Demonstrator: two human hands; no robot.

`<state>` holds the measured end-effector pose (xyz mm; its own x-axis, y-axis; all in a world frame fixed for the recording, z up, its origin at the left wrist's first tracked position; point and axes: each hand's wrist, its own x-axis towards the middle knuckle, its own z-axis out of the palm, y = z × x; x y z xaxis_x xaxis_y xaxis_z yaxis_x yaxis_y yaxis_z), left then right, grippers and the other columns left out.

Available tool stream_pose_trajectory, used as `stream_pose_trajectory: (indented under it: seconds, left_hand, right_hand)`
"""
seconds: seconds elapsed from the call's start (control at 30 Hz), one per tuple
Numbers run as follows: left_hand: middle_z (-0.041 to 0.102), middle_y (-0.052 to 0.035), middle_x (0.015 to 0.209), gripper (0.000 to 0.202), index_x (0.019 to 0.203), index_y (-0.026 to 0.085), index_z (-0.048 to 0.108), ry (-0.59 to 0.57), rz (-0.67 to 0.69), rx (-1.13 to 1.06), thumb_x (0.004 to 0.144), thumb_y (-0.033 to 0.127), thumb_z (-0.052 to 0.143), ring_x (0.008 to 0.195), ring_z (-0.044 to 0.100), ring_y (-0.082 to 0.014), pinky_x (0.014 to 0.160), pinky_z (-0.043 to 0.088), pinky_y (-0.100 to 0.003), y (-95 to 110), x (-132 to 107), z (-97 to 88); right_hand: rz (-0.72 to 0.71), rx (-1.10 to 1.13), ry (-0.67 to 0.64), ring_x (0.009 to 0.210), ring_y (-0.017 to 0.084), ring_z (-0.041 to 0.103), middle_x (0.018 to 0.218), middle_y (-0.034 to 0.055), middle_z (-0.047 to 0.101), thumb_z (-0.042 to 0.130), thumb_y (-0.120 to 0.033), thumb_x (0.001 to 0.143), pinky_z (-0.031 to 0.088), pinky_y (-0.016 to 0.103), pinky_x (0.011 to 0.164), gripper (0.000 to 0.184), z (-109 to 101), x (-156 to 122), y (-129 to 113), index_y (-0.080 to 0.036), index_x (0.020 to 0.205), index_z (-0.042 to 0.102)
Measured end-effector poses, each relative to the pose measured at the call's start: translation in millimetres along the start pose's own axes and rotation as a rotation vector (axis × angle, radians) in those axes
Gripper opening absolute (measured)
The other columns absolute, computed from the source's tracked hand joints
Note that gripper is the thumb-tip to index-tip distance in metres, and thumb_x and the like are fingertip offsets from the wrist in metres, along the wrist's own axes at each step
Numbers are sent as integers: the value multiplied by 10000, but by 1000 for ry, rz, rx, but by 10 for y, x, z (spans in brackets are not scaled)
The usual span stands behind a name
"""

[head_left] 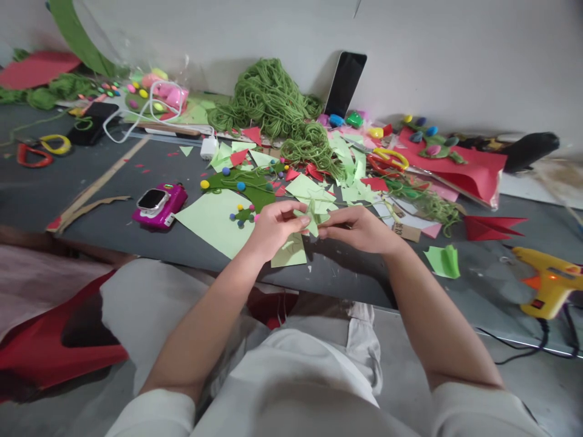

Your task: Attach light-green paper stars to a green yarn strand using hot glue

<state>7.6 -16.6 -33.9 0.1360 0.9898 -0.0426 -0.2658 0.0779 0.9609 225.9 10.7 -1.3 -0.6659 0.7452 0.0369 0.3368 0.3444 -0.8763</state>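
A small light green paper cutout is held up over the table's front edge between my two hands. My left hand pinches its left side with thumb and fingers. On the other side, my right hand has its thumb and fingertips closed on the paper's right edge. Below them lies a pale green sheet with drawn lines. Left of my left hand rests a larger light green sheet, with a small green felt piece dotted with pompoms on it.
A yellow glue gun with a lit orange light lies at the right. Green yarn is heaped at the back. Scissors, a phone against the wall, a purple device with a watch and paper scraps surround the workspace.
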Motion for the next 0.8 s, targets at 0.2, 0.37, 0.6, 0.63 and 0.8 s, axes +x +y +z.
stream_pose_trajectory:
  seconds: [0.2, 0.37, 0.6, 0.63, 0.8]
  left_hand:
    - [694, -26, 706, 250, 923, 146, 733, -192, -65, 210, 742, 302, 808, 636, 674, -156, 643, 548, -288, 82, -44, -23]
    - [657, -18, 659, 189, 930, 150, 746, -302, -25, 531, 807, 291, 721, 570, 579, -123, 551, 435, -246, 89, -95, 11]
    - [688, -31, 731, 202, 941, 164, 750, -226, 34, 730, 831, 299, 646, 608, 571, -140, 578, 427, -266, 47, -114, 63]
    - [691, -32, 734, 199, 933, 164, 750, -220, 40, 747, 829, 293, 640, 611, 571, -142, 578, 424, -267, 42, -112, 67]
    - [703, -42, 747, 207, 945, 155, 745, -165, 43, 752, 817, 272, 631, 668, 628, -171, 605, 450, -276, 16, -91, 75]
  right_hand:
    - [46, -37, -74, 699, 152, 614, 782, 52, 746, 696, -375, 879, 452, 259, 644, 261, -73, 11, 38, -135, 846, 790]
    - [109, -130, -111, 664, 145, 595, 760, 44, 752, 720, -392, 840, 440, 257, 624, 255, -162, 4, 52, -153, 865, 807]
    - [192, -166, -84, 631, 132, 564, 723, 28, 734, 725, -408, 821, 424, 256, 594, 254, -181, -21, 19, -170, 870, 801]
    - [194, -163, -81, 617, 127, 551, 699, 21, 719, 723, -401, 821, 416, 253, 583, 247, -169, -19, 22, -168, 862, 794]
    - [170, -120, -48, 595, 110, 518, 657, 5, 674, 710, -355, 834, 405, 237, 562, 207, -98, -17, 34, -154, 827, 756]
